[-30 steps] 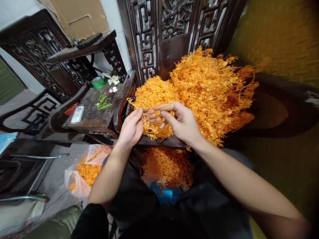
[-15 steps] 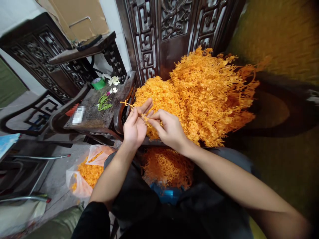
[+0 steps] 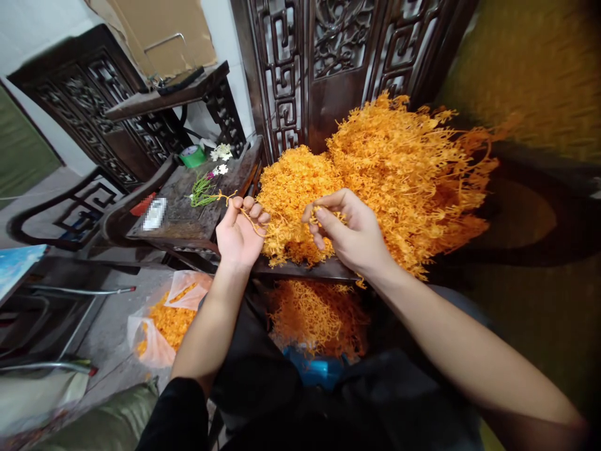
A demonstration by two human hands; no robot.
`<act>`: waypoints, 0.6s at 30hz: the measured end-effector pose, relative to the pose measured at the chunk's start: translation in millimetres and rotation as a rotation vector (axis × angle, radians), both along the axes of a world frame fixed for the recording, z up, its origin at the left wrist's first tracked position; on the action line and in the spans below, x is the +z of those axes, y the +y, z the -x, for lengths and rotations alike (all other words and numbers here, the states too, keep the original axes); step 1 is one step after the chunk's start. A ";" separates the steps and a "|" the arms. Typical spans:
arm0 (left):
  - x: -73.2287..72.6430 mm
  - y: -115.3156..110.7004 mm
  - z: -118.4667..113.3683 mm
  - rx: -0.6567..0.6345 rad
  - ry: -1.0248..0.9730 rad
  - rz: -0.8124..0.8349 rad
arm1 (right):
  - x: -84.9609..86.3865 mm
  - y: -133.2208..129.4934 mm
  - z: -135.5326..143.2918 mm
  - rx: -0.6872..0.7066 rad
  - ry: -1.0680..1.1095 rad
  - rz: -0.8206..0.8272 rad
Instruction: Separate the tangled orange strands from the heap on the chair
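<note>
My left hand (image 3: 238,241) is turned palm up, its thumb and fingers closed on a thin, bare orange plastic stem (image 3: 252,223) that sticks out past the fingertips at the left. To its right, apart from it, my right hand (image 3: 359,235) is closed, with its fingers curled around small orange plastic sprigs (image 3: 323,211) that partly show between them. Just behind both hands rises a large heap of orange artificial foliage (image 3: 399,178) on a dark wooden seat. Below them, between my legs, thin orange stems (image 3: 310,313) fill a blue container (image 3: 319,371).
A translucent plastic bag (image 3: 153,354) of orange pieces lies on the floor at left. The small wooden table (image 3: 181,216) carries green tape (image 3: 192,156), white flowers (image 3: 221,152) and green stems (image 3: 203,191). A carved wooden backrest (image 3: 328,103) stands behind the heap.
My hands have drawn apart: the right moved right with small orange sprigs in its fingers, while the left moved slightly left and curled its fingers, still holding the stem.
</note>
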State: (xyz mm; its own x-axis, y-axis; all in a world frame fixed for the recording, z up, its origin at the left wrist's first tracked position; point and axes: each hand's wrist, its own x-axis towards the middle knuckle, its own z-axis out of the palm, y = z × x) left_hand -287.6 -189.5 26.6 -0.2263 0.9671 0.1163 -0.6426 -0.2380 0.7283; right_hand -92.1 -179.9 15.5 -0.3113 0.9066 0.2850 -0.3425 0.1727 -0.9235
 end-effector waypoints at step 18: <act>7.3 -6.0 -18.0 -0.018 -0.028 0.045 | -16.6 -3.0 1.5 -0.169 -0.902 -0.784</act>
State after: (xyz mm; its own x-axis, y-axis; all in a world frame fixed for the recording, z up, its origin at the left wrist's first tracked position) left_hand -269.6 -195.5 33.9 -0.2112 0.9752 0.0664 -0.6666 -0.1933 0.7200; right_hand -93.6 -182.9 -1.1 -0.5761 0.6331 0.5170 0.4529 0.7738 -0.4430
